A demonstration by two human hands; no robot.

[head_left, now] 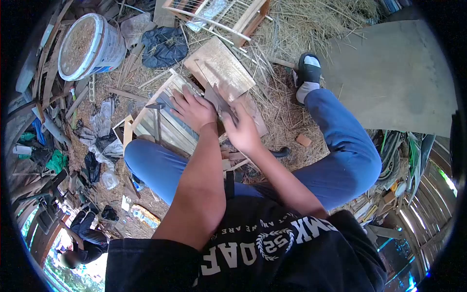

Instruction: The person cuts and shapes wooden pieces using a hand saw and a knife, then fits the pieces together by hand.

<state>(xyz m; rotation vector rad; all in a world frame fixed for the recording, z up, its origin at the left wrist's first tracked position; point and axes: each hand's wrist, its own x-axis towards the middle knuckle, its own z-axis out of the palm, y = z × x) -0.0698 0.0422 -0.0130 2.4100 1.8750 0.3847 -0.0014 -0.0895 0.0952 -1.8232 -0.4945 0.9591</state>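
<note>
My right hand [242, 130] is wrapped around the handle end of what looks like a hand saw [224, 103], its dark blade narrowing toward a pale wooden board [221, 68]. The grip itself is partly hidden by my fingers. Fingers spread, my left hand [195, 111] lies palm down over the near end of the boards, beside the blade; what is under the palm is hidden. Below and left of it is a slatted wooden panel [168, 119], with a hammer [156, 117] resting on its left part.
A white bucket [99, 48] stands upper left, near a black plastic bag [164, 46]. A wire-and-wood cage [221, 17] is at the top. A brick piece [303, 140] lies by my right leg, and a large flat sheet [389, 73] lies at right. Another person [87, 238] is at lower left.
</note>
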